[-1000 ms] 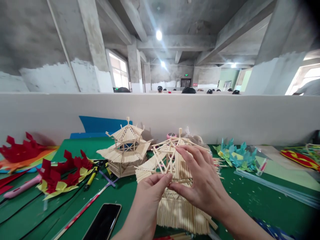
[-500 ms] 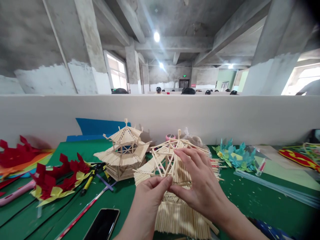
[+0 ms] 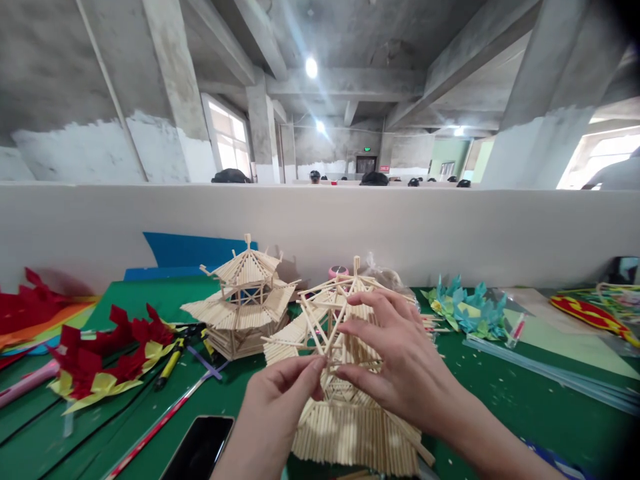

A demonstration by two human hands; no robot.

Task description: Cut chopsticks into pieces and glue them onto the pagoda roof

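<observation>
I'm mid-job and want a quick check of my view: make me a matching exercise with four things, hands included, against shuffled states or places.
Things:
1. left hand
2. right hand
3. smartphone
4. turquoise paper ornament

States or places:
A. thumb and fingers spread apart
B. on the green tabletop, near the pale partition
C. lying flat with a dark screen
D. thumb and index finger pinched together at the nearer stick pagoda

Pairs: 1-D, 2-A, 3-C, 4-B
</observation>
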